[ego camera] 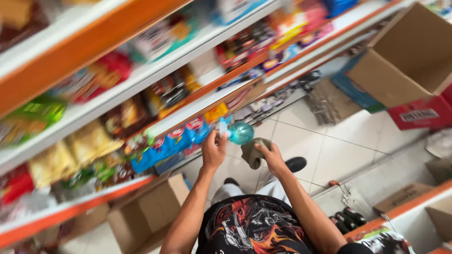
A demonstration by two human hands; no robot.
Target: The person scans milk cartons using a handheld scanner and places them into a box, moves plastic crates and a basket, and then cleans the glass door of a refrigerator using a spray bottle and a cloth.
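Now the left hand (214,151) is closed around a small blue-capped pack with a teal, rounded end (240,133), held up in front of the snack shelves (141,80); the right hand (272,159) has its grip pinched on an olive cloth (253,151) just beside it; wiping looks to be the step in hand; the cloth would need to meet the pack next; cardboard boxes (405,61) stand on the tiled floor (325,155).

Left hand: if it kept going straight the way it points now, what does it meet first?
Probably the blue snack packs on the lower shelf. The left hand, holding a teal bottle, points up and ahead toward that shelf front. Depth is unclear in this blurred head view, so the gap can't be judged.
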